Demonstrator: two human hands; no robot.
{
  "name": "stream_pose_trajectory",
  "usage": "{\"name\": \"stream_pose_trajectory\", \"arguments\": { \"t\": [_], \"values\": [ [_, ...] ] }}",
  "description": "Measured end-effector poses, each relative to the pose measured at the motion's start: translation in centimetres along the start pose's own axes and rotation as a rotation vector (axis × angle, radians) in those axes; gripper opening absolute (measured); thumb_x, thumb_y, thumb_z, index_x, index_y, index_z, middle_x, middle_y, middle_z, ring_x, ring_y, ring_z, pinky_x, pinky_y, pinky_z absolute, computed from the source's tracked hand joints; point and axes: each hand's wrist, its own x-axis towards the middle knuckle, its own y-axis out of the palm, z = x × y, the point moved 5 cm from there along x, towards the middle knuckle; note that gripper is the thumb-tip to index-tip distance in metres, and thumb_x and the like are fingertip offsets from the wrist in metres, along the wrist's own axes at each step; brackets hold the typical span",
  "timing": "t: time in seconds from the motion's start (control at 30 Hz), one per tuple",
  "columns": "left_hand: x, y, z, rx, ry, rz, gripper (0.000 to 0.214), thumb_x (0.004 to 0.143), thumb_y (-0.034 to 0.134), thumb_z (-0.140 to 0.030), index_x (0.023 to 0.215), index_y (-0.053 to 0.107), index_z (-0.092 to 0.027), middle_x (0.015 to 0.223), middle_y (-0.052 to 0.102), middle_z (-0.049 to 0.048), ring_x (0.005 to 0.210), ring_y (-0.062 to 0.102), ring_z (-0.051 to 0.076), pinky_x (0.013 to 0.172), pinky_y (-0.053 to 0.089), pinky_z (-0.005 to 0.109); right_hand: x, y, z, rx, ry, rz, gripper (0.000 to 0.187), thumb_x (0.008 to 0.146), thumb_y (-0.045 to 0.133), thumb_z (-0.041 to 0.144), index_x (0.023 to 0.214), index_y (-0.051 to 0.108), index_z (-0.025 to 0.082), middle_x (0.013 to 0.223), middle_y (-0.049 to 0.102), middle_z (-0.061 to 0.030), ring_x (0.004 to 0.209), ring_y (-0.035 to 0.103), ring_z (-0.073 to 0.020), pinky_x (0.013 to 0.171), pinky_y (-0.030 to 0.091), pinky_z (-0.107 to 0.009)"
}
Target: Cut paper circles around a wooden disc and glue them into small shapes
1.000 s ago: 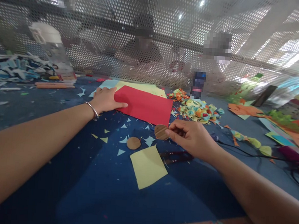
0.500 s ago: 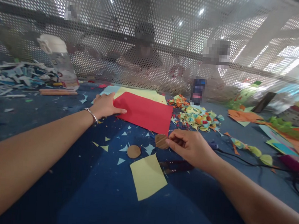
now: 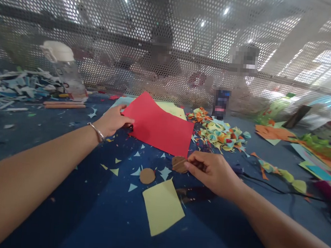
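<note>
My left hand [image 3: 113, 120] grips the left edge of a red paper sheet [image 3: 159, 127] and holds that edge lifted off the blue table [image 3: 91, 209]. Under the red sheet lie a yellow sheet [image 3: 173, 109] and a light blue one. My right hand [image 3: 211, 172] pinches a brown ridged cardboard disc [image 3: 179, 164] between thumb and fingers, just in front of the red sheet's near corner. A second brown disc [image 3: 147, 175] lies flat on the table, beside a pale yellow paper square [image 3: 162, 207].
Scissors [image 3: 194, 192] lie under my right wrist. A heap of coloured paper scraps [image 3: 221, 131] sits to the right, a bottle [image 3: 64, 69] and blue-white shreds [image 3: 17, 85] at the left. A perforated screen [image 3: 171, 45] stands behind the table, with people beyond it. A black cable [image 3: 268, 188] crosses the right.
My left hand has closed on the red sheet's left edge and raised it off the stack. My right hand keeps the brown disc in nearly the same place.
</note>
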Motion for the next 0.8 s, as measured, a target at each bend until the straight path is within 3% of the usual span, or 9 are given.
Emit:
{"name": "stream_pose_trajectory", "arguments": {
  "t": [0.07,0.13,0.23,0.4,0.57,0.63,0.8],
  "values": [
    [0.1,0.3,0.3,-0.121,-0.127,0.011,0.022,0.069,0.072,-0.015,0.090,0.063,-0.016,0.077,0.070,0.0063,0.066,0.067,0.018,0.072,0.057,0.038,0.1,0.0,0.0,0.010,0.003,0.002,0.023,0.093,0.055,0.034,0.077,0.061,0.018,0.063,0.052,0.0027,0.054,0.040,-0.0091,0.050,0.033,-0.024],
    [0.1,0.5,0.3,-0.231,-0.213,0.011,0.018,0.068,0.071,-0.013,0.083,0.063,-0.018,0.077,0.071,0.0083,0.067,0.069,0.019,0.073,0.059,0.038,0.1,0.0,-0.1,0.010,0.011,0.001,0.024,0.093,0.055,0.035,0.076,0.060,0.019,0.062,0.050,0.0031,0.054,0.038,-0.0089,0.049,0.032,-0.023],
    [-0.2,0.8,0.0,-0.371,-0.261,-0.033,0.018,0.070,0.067,-0.012,0.085,0.062,-0.020,0.082,0.073,0.0099,0.071,0.071,0.020,0.076,0.060,0.039,0.1,0.0,-0.2,0.009,0.021,-0.008,0.024,0.092,0.056,0.036,0.075,0.060,0.019,0.062,0.048,0.0032,0.054,0.037,-0.0093,0.048,0.031,-0.024],
    [-1.6,2.1,-1.5,-0.548,-0.216,-0.132,0.016,0.083,0.057,-0.017,0.097,0.058,-0.025,0.100,0.074,0.0088,0.095,0.072,0.024,0.081,0.061,0.041,0.1,-0.3,-0.3,0.094,0.050,-0.034,0.023,0.093,0.056,0.038,0.081,0.062,0.020,0.062,0.052,0.0029,0.051,0.042,-0.0087,0.046,0.033,-0.024],
    [-4.9,4.4,-4.0,-0.732,-0.222,-0.184,0.012,0.088,0.054,-0.017,0.096,0.053,-0.026,0.100,0.070,0.0061,0.102,0.070,0.022,0.086,0.061,0.039,0.2,0.0,-0.3,0.359,0.104,-0.013,0.021,0.095,0.057,0.039,0.087,0.061,0.020,0.071,0.061,0.0014,0.057,0.058,-0.0094,0.054,0.046,-0.024],
    [-6.7,5.5,-5.3,-0.862,-0.241,-0.172,0.013,0.089,0.054,-0.015,0.097,0.053,-0.025,0.101,0.070,0.0050,0.102,0.070,0.022,0.088,0.061,0.040,0.2,0.3,-0.3,0.495,0.145,-0.010,0.022,0.094,0.059,0.041,0.088,0.061,0.020,0.069,0.060,0.0021,0.056,0.059,-0.0092,0.052,0.047,-0.022],
    [-10.2,7.6,-7.5,-0.944,-0.285,-0.116,0.023,0.089,0.057,-0.015,0.109,0.057,-0.027,0.106,0.071,0.0044,0.094,0.071,0.021,0.089,0.060,0.042,0.2,0.6,0.0,0.815,0.196,-0.112,0.026,0.089,0.067,0.045,0.088,0.063,0.019,0.076,0.062,0.0011,0.061,0.064,-0.0108,0.049,0.046,-0.021]
  ]
}}
